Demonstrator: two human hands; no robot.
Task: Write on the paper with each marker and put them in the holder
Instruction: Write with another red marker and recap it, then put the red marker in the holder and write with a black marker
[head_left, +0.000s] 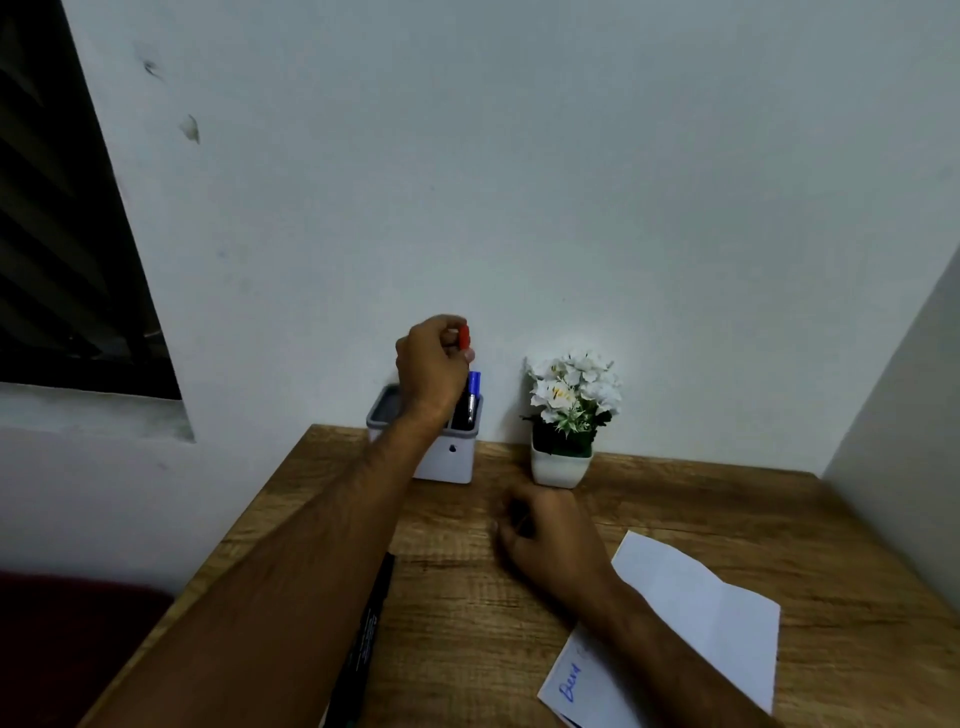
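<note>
Nearest, a black marker (371, 629) lay flat on the counter (467, 623), partly under the left forearm; light, rigid and smooth, it looked best pinched mid-barrel so it would not roll. Beside it the paper (691, 613), thin and creased, already bore blue writing and would likely slide unless pinned. The right hand (545, 535) rested on the counter in a loose fist; whether its grip held anything could not be told. Farther back, the left hand (434, 364) kept its grip closed on a red marker (464, 338) by its cap end, over the holder (441, 447), where a blue marker (473, 389) stood upright.
</note>
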